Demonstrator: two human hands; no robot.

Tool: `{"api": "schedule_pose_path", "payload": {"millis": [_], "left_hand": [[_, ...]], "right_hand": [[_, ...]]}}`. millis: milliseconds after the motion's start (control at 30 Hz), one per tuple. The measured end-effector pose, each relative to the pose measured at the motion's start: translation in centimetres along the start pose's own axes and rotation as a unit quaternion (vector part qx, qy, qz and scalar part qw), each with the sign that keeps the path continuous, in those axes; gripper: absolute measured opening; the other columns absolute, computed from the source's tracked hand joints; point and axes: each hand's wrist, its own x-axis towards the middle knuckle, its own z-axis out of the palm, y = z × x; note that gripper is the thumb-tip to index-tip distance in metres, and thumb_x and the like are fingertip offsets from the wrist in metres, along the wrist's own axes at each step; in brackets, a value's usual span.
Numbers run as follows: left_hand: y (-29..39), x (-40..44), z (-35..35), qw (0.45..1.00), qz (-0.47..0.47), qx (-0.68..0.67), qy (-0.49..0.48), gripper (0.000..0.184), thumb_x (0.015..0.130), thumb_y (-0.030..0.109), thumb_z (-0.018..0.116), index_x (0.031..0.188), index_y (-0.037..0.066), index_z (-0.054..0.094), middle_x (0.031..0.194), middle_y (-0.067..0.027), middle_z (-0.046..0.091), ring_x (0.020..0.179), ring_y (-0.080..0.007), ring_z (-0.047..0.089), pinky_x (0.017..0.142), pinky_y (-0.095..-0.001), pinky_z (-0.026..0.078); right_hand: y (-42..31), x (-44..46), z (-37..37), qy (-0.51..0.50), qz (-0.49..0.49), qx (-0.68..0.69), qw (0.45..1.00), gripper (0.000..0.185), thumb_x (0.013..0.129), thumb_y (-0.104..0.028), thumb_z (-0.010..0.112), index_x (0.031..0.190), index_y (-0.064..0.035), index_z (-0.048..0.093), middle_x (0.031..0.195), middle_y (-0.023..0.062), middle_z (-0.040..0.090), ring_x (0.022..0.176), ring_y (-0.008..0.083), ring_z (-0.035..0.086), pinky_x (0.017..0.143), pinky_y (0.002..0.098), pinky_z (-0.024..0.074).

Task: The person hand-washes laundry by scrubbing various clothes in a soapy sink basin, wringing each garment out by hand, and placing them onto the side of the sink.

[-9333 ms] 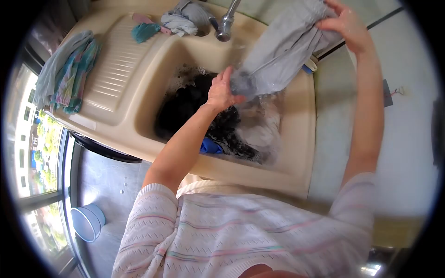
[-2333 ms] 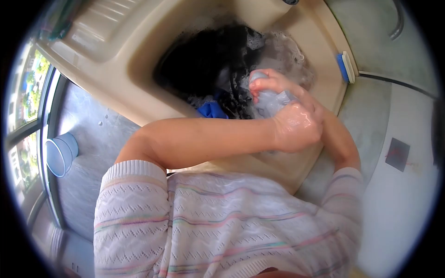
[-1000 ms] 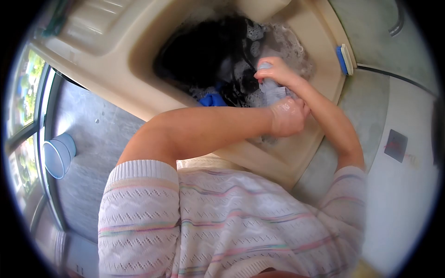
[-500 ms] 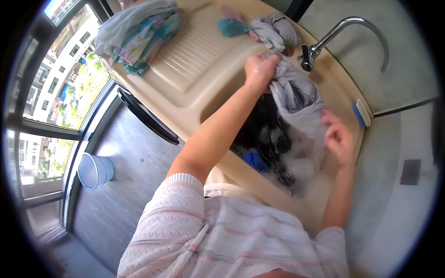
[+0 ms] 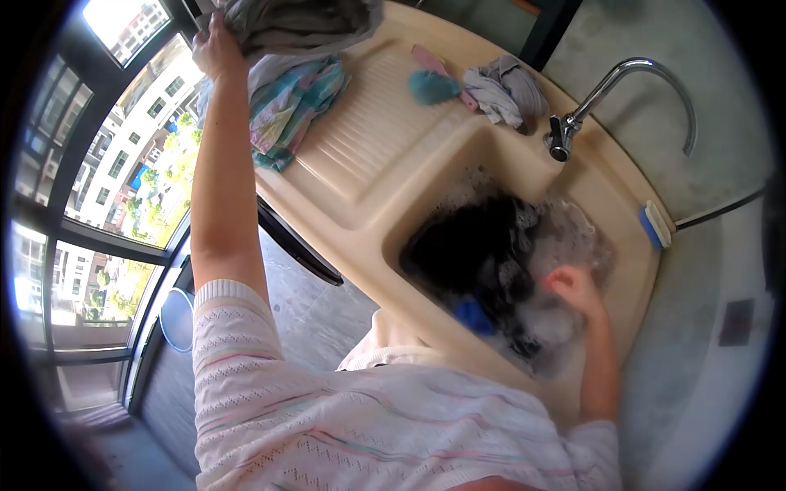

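Observation:
At the upper left, my left hand point(image 5: 218, 51) grips a dark grey garment point(image 5: 299, 24) by its near side. The garment hangs over a pile of light and teal-patterned clothes point(image 5: 299, 102) on the ribbed washboard. Low over the basin is my right hand point(image 5: 575, 288), its fingers loosely bent at the suds, with nothing visible in them. Black clothes point(image 5: 467, 245) lie in the soapy water beside it, and a blue cloth point(image 5: 473, 317) shows near the basin's front wall.
A chrome faucet point(image 5: 634, 69) rises behind the basin. Grey cloth point(image 5: 506, 90) and a teal-and-pink brush point(image 5: 432, 86) lie on the back ledge. A blue-backed scrub brush point(image 5: 655, 225) rests at the right rim. A light blue bucket point(image 5: 176, 319) stands on the floor.
My left hand has carried the grey garment from above the basin to the clothes pile at upper left. My right hand has lowered toward the suds. The view has shifted slightly.

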Motion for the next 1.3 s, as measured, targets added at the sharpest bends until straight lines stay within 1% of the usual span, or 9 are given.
{"api": "schedule_pose_path", "payload": {"millis": [33,133,333,567,633,733,933,1133,1300], "left_hand": [[-3.3,1.1,1.1,0.962,-0.187,-0.195,0.042,0.065,0.069,0.05,0.063,0.111,0.001,0.054,0.102,-0.0211,0.059,0.099,-0.034,0.055,0.085,-0.0386,0.042],[-8.2,-3.1,-0.3,0.973,-0.158,0.127,-0.114,0.067,0.073,0.053,0.05,0.114,0.001,0.052,0.105,-0.0233,0.058,0.103,-0.0353,0.054,0.09,-0.0406,0.039],[-7.6,-1.9,-0.8,0.962,-0.174,0.144,-0.154,0.064,0.066,0.051,0.056,0.112,0.006,0.056,0.107,-0.0191,0.059,0.102,-0.034,0.054,0.09,-0.0387,0.039],[-7.4,-1.1,0.1,0.974,0.101,0.201,-0.024,0.052,0.068,0.053,0.062,0.111,0.024,0.057,0.11,-0.0151,0.055,0.103,-0.0337,0.05,0.089,-0.0463,0.038],[-9.6,0.0,1.3,0.916,0.079,0.315,-0.233,0.064,0.07,0.062,0.053,0.123,0.027,0.049,0.12,-0.0133,0.05,0.111,-0.0355,0.045,0.091,-0.0468,0.036],[-7.1,-2.6,1.2,0.863,0.184,0.409,-0.232,0.064,0.07,0.063,0.05,0.125,0.028,0.047,0.123,-0.0121,0.049,0.114,-0.0339,0.044,0.092,-0.0461,0.036],[-0.7,-5.0,2.5,0.867,0.273,0.404,-0.101,0.052,0.072,0.05,0.055,0.118,0.025,0.054,0.121,-0.0098,0.051,0.111,-0.0296,0.047,0.092,-0.0406,0.037],[14.7,-24.0,4.7,0.813,0.458,0.022,-0.359,0.029,0.072,0.018,0.065,0.1,0.011,0.06,0.115,-0.0107,0.053,0.109,-0.027,0.047,0.09,-0.037,0.04],[23.2,-40.3,6.5,0.611,0.113,-0.224,-0.751,0.038,0.076,0.027,0.064,0.108,0.009,0.059,0.11,-0.0111,0.057,0.103,-0.0246,0.052,0.08,-0.036,0.045]], "right_hand": [[1.9,0.2,-0.3,0.003,0.015,0.016,1.0,0.01,0.077,0.001,0.051,0.084,0.0032,0.058,0.076,0.0047,0.06,0.069,0.0104,0.057,0.065,0.0227,0.0468],[4.6,0.0,-1.1,0.007,0.079,0.067,0.995,0.011,0.077,0.001,0.05,0.085,0.003,0.057,0.078,0.0062,0.06,0.07,0.0118,0.058,0.065,0.024,0.0477],[8.6,0.3,-3.0,0.031,0.13,0.11,0.985,0.011,0.078,-0.002,0.049,0.085,0.0009,0.058,0.078,0.0062,0.061,0.069,0.0121,0.059,0.064,0.0235,0.0473],[12.2,0.9,-6.2,0.142,0.125,0.026,0.981,0.016,0.077,-0.004,0.052,0.089,-0.0043,0.061,0.077,0.0017,0.062,0.068,0.0095,0.057,0.06,0.0245,0.0463],[15.0,1.6,-8.3,0.204,0.052,-0.007,0.978,0.017,0.076,-0.005,0.054,0.092,-0.0039,0.061,0.085,0.0014,0.062,0.079,0.0112,0.056,0.071,0.0258,0.0464],[18.3,3.5,-10.1,0.325,0.085,-0.061,0.94,0.034,0.077,-0.013,0.059,0.109,-0.0031,0.056,0.107,0.0126,0.059,0.098,0.0234,0.057,0.086,0.0324,0.0435],[22.7,6.9,-4.3,0.326,0.15,-0.445,0.821,0.046,0.083,-0.024,0.056,0.123,-0.0032,0.045,0.118,0.0135,0.052,0.1,0.026,0.052,0.091,0.0366,0.0388],[27.2,8.9,-1.6,0.305,0.182,0.263,0.897,0.038,0.081,-0.024,0.055,0.111,-0.0005,0.055,0.107,0.019,0.057,0.099,0.0283,0.054,0.084,0.0351,0.0419],[14.0,3.4,-4.6,0.264,0.077,0.149,0.95,0.031,0.076,-0.023,0.062,0.095,0.0018,0.06,0.086,0.0085,0.062,0.075,0.015,0.058,0.067,0.0288,0.0464]]}}
